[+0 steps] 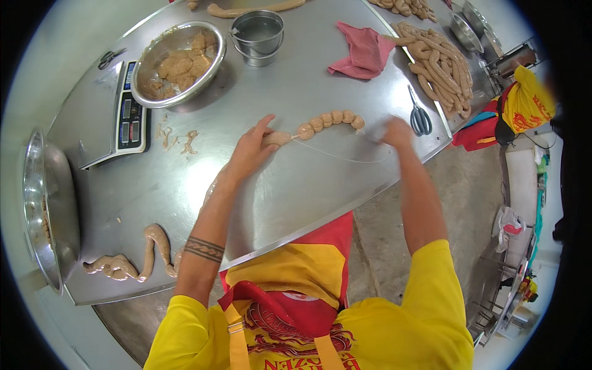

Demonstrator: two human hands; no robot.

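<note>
Head view, and the left hand is down on the steel, fingers pinching the near end of a pale pink-tan sausage string tied into small round links. The right hand is blurred at the far side, closed around a thin clear thread that loops loosely between the two hands; how tightly it is closed the blur hides. The string of links lies curved across the middle of the shiny stainless steel table, between both hands.

That casing looks soft, damp and slippery, with little weight to it, and it would likely tear if squeezed hard. The safest hold seems to be at the narrow waists between links, not on the plump middles.

Moving outward: grey-handled scissors lie just beside the right hand, and a crumpled pink cloth sits beyond the links. A round metal bowl holds lumps of tan meat mix. A small steel pail with a wire handle looks to contain clear water. A flat digital scale sits at left, and a heap of long untied sausages is piled far right. A loose coil of filled casing waits near the left elbow.
</note>
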